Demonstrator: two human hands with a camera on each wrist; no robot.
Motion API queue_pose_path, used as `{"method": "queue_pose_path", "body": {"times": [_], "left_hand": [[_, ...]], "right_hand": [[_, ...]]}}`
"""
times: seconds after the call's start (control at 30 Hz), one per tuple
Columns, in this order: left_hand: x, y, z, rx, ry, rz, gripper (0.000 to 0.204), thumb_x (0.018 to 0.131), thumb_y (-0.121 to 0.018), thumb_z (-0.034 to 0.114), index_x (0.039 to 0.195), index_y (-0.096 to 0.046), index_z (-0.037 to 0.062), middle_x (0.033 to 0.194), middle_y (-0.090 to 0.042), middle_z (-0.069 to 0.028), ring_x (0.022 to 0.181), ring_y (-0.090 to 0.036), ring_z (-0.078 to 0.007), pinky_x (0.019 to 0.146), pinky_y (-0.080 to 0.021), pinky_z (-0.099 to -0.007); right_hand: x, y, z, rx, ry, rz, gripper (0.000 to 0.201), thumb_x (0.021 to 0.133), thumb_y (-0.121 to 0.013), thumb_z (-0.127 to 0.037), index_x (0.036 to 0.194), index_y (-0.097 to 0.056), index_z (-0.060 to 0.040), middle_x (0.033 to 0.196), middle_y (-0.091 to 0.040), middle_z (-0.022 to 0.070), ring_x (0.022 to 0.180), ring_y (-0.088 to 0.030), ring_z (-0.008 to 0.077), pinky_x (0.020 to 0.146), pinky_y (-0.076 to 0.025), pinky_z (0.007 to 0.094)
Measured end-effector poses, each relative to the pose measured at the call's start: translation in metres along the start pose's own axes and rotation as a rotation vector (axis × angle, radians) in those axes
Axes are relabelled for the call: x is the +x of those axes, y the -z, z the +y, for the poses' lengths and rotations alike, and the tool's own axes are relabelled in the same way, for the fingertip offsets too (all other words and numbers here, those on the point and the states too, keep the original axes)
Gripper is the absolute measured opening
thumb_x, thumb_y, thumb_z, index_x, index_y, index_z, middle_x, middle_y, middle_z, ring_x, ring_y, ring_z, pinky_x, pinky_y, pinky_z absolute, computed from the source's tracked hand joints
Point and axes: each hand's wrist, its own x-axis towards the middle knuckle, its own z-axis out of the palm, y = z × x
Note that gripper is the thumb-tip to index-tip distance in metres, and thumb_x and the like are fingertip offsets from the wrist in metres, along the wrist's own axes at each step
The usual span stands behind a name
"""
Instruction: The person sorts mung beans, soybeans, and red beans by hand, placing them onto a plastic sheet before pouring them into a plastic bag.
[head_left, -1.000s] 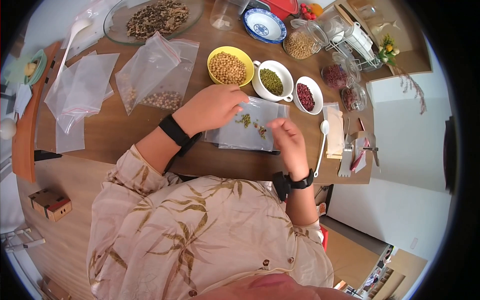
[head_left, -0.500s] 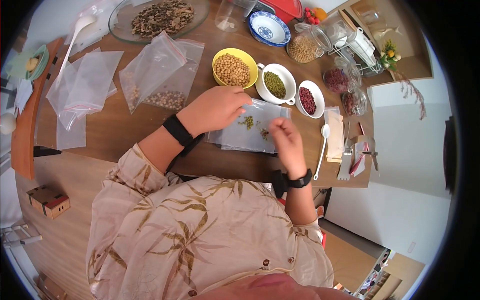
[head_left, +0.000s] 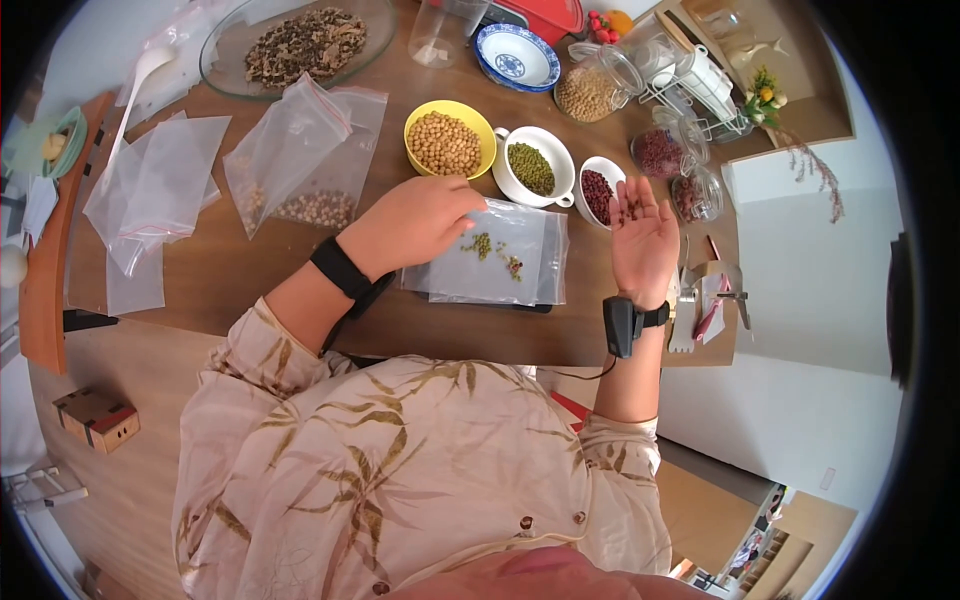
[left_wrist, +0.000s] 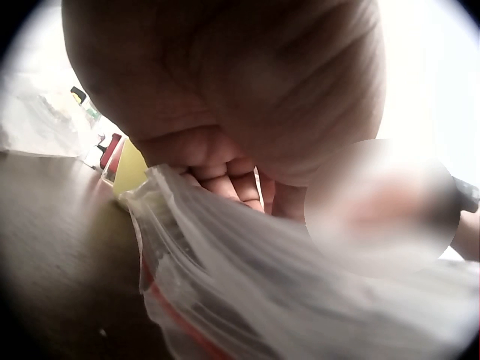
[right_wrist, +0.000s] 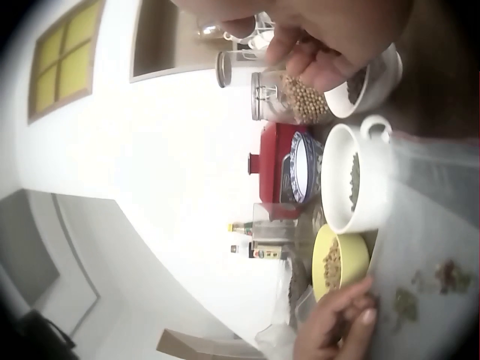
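Observation:
My left hand (head_left: 415, 225) pinches the left edge of a clear zip bag (head_left: 540, 255) lying on the table; its folds and red zip line show under the palm in the left wrist view. A few green mung beans (head_left: 482, 245) and some red beans (head_left: 515, 267) show in the bag. Palm up, my right hand (head_left: 645, 250) has small red beans (head_left: 628, 212) lying on its fingers. Those fingers overlap the edge of a white bowl (head_left: 608, 166) of red beans. Beside it stand a two-handled white bowl (head_left: 522, 192) of mung beans and a yellow bowl (head_left: 484, 128) of chickpeas.
Further left lie zip bags (head_left: 290, 150) with beans in them and a stack of unfilled bags (head_left: 180, 175). Blue-and-white bowls (head_left: 535, 50), a glass dish (head_left: 215, 70) of dried pieces and glass jars (head_left: 690, 195) line the back. Tools (head_left: 712, 305) lie at right.
My right hand has moved from above the bag, fingers curled, out to the right beside the red-bean bowl, and has turned palm up with beans showing. The left hand stays at the bag.

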Motion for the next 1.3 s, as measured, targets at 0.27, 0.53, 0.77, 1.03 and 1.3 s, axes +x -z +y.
{"method": "queue_pose_path", "body": {"times": [0.27,0.53,0.77,1.03,1.3], "left_hand": [[-0.001,0.001,0.002,-0.003,-0.007,0.006,0.023,0.101,-0.072,0.011,0.123,-0.073,0.0038,0.109,-0.071,-0.0139,0.101,-0.071,-0.0382,0.087,-0.057,-0.0490],[0.000,0.000,0.001,0.010,-0.018,0.024,0.022,0.100,-0.073,0.010,0.122,-0.073,0.0035,0.107,-0.071,-0.0140,0.099,-0.071,-0.0388,0.085,-0.056,-0.0498],[0.000,0.000,0.003,0.005,-0.010,0.021,0.022,0.099,-0.074,0.009,0.120,-0.073,0.0033,0.104,-0.070,-0.0141,0.096,-0.071,-0.0388,0.084,-0.057,-0.0496],[0.000,0.001,0.002,0.000,-0.004,0.010,0.022,0.100,-0.074,0.010,0.121,-0.074,0.0036,0.108,-0.071,-0.0140,0.100,-0.071,-0.0383,0.085,-0.057,-0.0489],[0.000,0.001,0.003,0.015,-0.001,0.008,0.022,0.100,-0.074,0.010,0.122,-0.073,0.0038,0.108,-0.070,-0.0137,0.100,-0.071,-0.0382,0.086,-0.057,-0.0489]], "right_hand": [[-0.002,-0.023,0.009,-0.458,0.245,-0.008,0.062,0.123,-0.036,-0.042,0.168,-0.043,0.0003,0.167,-0.052,0.0166,0.164,-0.039,0.0269,0.130,-0.030,0.0440],[-0.077,-0.027,0.032,-0.981,0.176,-0.140,0.020,0.109,-0.076,-0.014,0.126,-0.076,-0.0036,0.110,-0.072,-0.0016,0.087,-0.061,0.0070,0.080,-0.054,0.0285],[-0.109,-0.044,0.056,-1.427,0.306,-0.411,0.018,0.096,-0.078,0.000,0.113,-0.080,-0.0048,0.104,-0.073,0.0113,0.083,-0.070,0.0278,0.074,-0.056,0.0365],[-0.103,-0.046,0.062,-1.501,0.409,-0.395,0.011,0.096,-0.078,-0.003,0.106,-0.080,-0.0037,0.100,-0.074,0.0138,0.083,-0.072,0.0337,0.074,-0.057,0.0415],[-0.096,-0.027,0.065,-1.336,0.230,-0.346,0.010,0.102,-0.071,-0.002,0.112,-0.074,-0.0021,0.101,-0.074,0.0108,0.088,-0.074,0.0242,0.077,-0.058,0.0386]]}}
